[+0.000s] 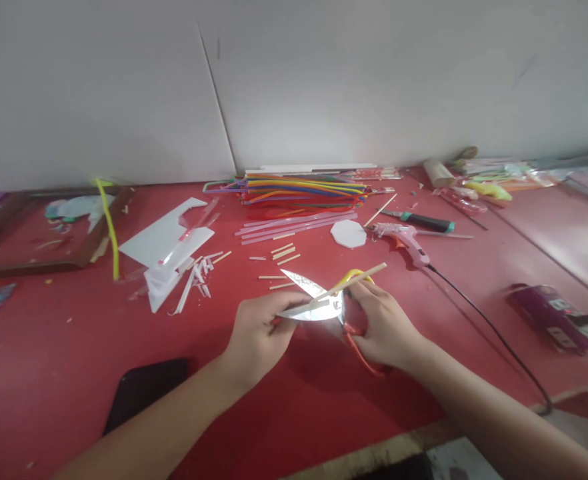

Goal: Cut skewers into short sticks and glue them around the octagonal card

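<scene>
With my left hand [261, 330] I keep the fingers curled closed, and they seem to pinch the near end of a thin wooden stick [369, 274]; this end itself is hidden by a blade. My right hand [387, 323] is closed around the handles of the scissors [331, 308], of which the upper handle is yellow and the lower is red. The 2 blades stand apart, and the stick lies slanting across them, with its far end above my right hand. All this is above the red bench [299, 407], near its front edge.

Just beyond the blades, several short stick pieces [284, 253] lie on the bench. Behind these are long pink strips [294, 227], and farther, near the wall, a bundle of colourful rods [307, 190]. To the right of the strips I see a white octagonal piece [349, 234], then a pink glue gun [408, 244] with a black cord, and a cutter [427, 221] with dark handle just behind it. On the left lie a cut white sheet [157, 233] and paper scraps [201, 275]. A dark flat object [147, 390] is partly covered by my left arm.
</scene>
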The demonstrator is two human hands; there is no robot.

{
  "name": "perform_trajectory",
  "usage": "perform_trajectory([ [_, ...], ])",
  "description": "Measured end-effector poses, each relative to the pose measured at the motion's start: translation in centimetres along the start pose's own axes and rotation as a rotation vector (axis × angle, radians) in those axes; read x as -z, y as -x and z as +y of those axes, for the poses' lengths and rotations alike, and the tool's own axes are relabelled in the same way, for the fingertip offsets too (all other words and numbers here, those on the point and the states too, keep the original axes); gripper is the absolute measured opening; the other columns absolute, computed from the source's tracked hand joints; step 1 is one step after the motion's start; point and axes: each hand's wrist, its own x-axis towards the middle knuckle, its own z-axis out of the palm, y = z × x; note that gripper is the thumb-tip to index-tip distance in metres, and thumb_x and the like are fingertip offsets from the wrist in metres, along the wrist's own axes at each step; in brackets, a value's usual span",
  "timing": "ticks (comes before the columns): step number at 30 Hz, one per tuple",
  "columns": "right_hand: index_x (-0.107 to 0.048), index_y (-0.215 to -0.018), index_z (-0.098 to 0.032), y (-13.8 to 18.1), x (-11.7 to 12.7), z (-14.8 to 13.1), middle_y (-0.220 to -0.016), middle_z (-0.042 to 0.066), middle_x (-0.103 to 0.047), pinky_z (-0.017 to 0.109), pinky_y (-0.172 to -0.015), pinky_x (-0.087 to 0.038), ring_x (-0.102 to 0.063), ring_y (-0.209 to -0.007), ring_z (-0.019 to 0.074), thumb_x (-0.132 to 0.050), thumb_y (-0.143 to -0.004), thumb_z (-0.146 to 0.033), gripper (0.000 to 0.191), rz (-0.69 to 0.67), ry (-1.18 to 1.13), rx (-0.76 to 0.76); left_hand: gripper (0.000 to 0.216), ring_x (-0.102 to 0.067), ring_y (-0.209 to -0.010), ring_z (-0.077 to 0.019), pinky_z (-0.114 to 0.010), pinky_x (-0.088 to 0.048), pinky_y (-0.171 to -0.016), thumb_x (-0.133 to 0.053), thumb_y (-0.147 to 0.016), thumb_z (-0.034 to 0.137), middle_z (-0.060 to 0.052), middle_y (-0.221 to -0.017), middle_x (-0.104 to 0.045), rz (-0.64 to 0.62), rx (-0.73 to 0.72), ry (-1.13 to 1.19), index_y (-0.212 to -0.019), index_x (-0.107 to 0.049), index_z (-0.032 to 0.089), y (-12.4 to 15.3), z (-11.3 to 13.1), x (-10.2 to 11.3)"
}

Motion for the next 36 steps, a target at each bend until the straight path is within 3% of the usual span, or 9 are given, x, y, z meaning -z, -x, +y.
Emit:
perform_trajectory([
  [15,-0.046,-0.08,-0.021,0.4,0.1,0.51,-0.075,0.005,-0.06,0.029,-0.057,-0.042,-0.056,-0.064,0.0198,-0.052,-0.066,-0.028,0.016,-0.11,0.045,-0.032,0.028,-0.073,-0.069,-0.0151,-0.022,-0.058,-0.063,-0.057,-0.08,0.004,-0.001,-0.08,-0.077,0.016,-0.118,-0.1,-0.096,-0.073,0.022,0.47,-0.31,0.1],
  [24,-0.039,-0.072,-0.023,0.51,0.23,0.47,-0.063,0.0,-0.051,0.024,-0.049,-0.035,-0.046,-0.052,0.014,-0.051,-0.065,-0.029,0.014,-0.041,0.069,0.023,0.027,-0.074,-0.067,-0.0159,-0.022,-0.059,-0.06,-0.056,-0.082,0.007,0.0,-0.081,-0.078,-0.007,0.005,-0.021,-0.096,-0.074,0.022,0.59,-0.36,-0.01],
  [30,-0.04,-0.074,-0.023,0.31,-0.04,0.46,-0.066,0.001,-0.052,0.026,-0.051,-0.035,-0.05,-0.055,0.0158,-0.05,-0.068,-0.029,0.014,-0.046,0.083,-0.004,0.023,-0.071,-0.084,-0.0179,-0.029,-0.057,-0.077,-0.05,-0.09,0.012,-0.004,-0.088,-0.074,-0.044,-0.005,-0.035,-0.096,-0.071,0.022,0.24,-0.2,-0.54],
  [36,-0.04,-0.077,-0.023,0.26,-0.29,0.21,-0.071,0.003,-0.055,0.028,-0.055,-0.038,-0.053,-0.061,0.0185,-0.052,-0.069,-0.028,0.015,-0.032,0.099,-0.01,0.025,-0.062,-0.066,-0.016,-0.028,-0.052,-0.062,-0.042,-0.092,0.011,-0.002,-0.073,-0.066,-0.129,0.058,-0.007,-0.089,-0.066,0.02,0.33,0.01,-0.72],
])
